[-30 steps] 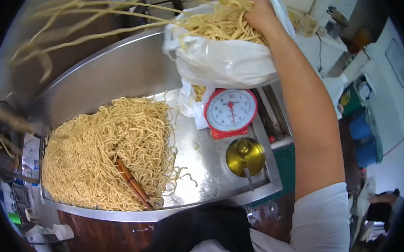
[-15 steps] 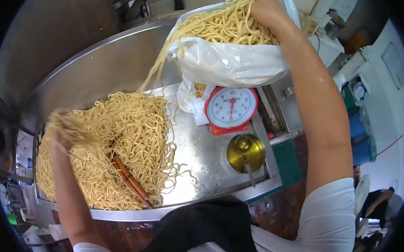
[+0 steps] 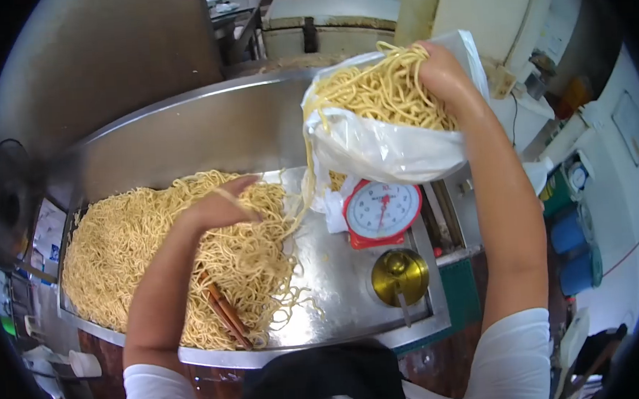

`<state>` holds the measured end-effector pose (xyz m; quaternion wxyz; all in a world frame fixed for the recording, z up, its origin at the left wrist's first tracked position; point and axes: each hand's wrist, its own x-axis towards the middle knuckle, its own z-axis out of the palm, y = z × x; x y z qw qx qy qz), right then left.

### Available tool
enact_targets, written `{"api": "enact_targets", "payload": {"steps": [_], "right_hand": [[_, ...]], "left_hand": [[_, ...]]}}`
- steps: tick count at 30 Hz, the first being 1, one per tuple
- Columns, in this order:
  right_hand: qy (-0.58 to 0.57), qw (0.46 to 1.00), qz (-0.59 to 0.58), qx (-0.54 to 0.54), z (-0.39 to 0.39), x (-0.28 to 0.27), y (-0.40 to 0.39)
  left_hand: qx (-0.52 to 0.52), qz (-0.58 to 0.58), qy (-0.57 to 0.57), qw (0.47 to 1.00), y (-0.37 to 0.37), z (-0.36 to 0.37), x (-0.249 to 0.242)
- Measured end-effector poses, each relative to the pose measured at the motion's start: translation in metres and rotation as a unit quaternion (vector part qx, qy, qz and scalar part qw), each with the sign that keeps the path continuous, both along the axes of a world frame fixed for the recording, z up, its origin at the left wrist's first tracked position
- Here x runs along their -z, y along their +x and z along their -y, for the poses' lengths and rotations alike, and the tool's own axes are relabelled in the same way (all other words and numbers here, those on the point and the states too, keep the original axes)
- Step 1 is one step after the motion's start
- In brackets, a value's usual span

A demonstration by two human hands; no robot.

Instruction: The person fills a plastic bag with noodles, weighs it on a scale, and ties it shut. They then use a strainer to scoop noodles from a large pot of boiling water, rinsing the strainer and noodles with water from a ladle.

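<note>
My left hand is over the right part of a big heap of yellow noodles, fingers apart, with a stray strand between them. Up at the right, my right hand is closed on noodles at the top of a full white plastic bag. A few strands hang over the bag's left edge down to the tray. Two brown wooden sticks lie slanted on the front of the heap.
A red dial scale stands below the bag. In front of it sits a bowl of yellow oil with a ladle in it. The steel tray has a raised rim; a green mat lies to its right.
My left hand has moved right across the heap and dropped the noodles it carried. My right hand stays at the bag. The whole view has shifted, showing more of the back.
</note>
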<state>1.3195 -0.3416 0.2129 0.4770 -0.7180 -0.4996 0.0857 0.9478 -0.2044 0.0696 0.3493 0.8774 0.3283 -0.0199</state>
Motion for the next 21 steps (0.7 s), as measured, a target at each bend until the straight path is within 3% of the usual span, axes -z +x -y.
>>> {"api": "enact_targets", "payload": {"steps": [3, 5, 6, 8, 9, 11, 13, 14, 15, 16, 17, 18, 20, 21], "right_hand": [[0.017, 0.999, -0.034, 0.004, -0.004, -0.005, -0.001], [0.033, 0.996, -0.08, -0.025, -0.002, -0.01, -0.008], [0.029, 0.998, -0.047, -0.036, 0.002, -0.015, -0.016], [0.053, 0.995, -0.048, -0.067, 0.002, -0.018, -0.021], [0.076, 0.991, -0.056, -0.093, 0.002, -0.019, -0.022], [0.135, 0.977, -0.096, -0.137, 0.0, -0.023, -0.03], [0.103, 0.989, -0.06, -0.091, 0.002, -0.033, -0.039], [0.083, 0.994, -0.057, -0.042, -0.001, -0.039, -0.046], [0.088, 0.994, -0.056, -0.041, -0.004, -0.043, -0.047], [0.087, 0.996, 0.003, -0.017, -0.005, -0.046, -0.046], [0.086, 0.994, 0.062, 0.011, -0.005, -0.05, -0.041], [0.141, 0.989, 0.038, -0.018, -0.015, -0.048, -0.026], [0.173, 0.983, -0.037, -0.052, -0.019, -0.062, -0.02], [0.161, 0.985, -0.033, -0.048, -0.013, -0.077, -0.03]], "left_hand": [[-0.024, 0.239, -0.138, 0.961, 0.056, 0.002, 0.01], [-0.037, 0.354, -0.246, 0.901, 0.09, -0.016, 0.04], [-0.038, 0.362, -0.242, 0.899, 0.104, -0.023, 0.052], [-0.016, 0.422, -0.347, 0.837, 0.124, -0.024, 0.059], [-0.015, 0.428, -0.343, 0.836, 0.126, -0.021, 0.056], [-0.032, 0.306, -0.309, 0.9, 0.126, -0.009, 0.048], [0.006, 0.361, -0.308, 0.88, 0.125, -0.001, 0.038], [-0.045, 0.28, -0.288, 0.915, 0.124, -0.005, 0.034], [-0.096, 0.197, -0.265, 0.939, 0.12, -0.005, 0.021], [-0.166, 0.193, -0.167, 0.952, 0.112, -0.012, 0.005], [-0.211, 0.198, -0.145, 0.946, 0.105, -0.031, -0.016], [-0.273, 0.315, -0.196, 0.888, 0.096, -0.031, -0.046], [-0.196, 0.464, -0.099, 0.858, 0.092, -0.006, -0.129], [-0.106, 0.461, -0.108, 0.874, 0.093, -0.005, -0.159]]}}
